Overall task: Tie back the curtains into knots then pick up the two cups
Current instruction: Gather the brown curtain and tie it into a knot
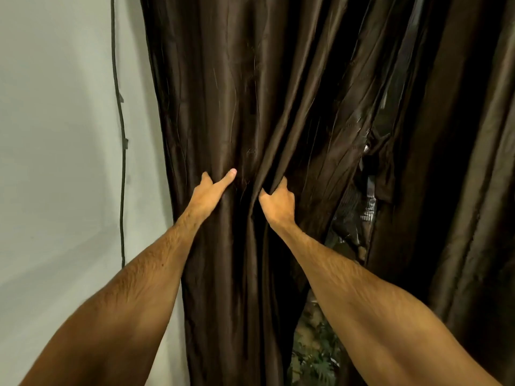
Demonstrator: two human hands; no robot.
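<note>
A dark brown, shiny left curtain (237, 93) hangs in long folds in front of me. My left hand (210, 192) grips its left part at mid height, thumb lying on the cloth and fingers hidden behind it. My right hand (278, 203) is shut on a fold near the curtain's right edge, fingers tucked into the fabric. A second brown curtain (459, 162) hangs at the right. The two cups are not in view.
A pale wall (55, 162) fills the left side, with a thin black cable (121, 162) running down it. Between the two curtains a narrow gap (359, 213) shows outdoor things and green leaves (315, 358) lower down.
</note>
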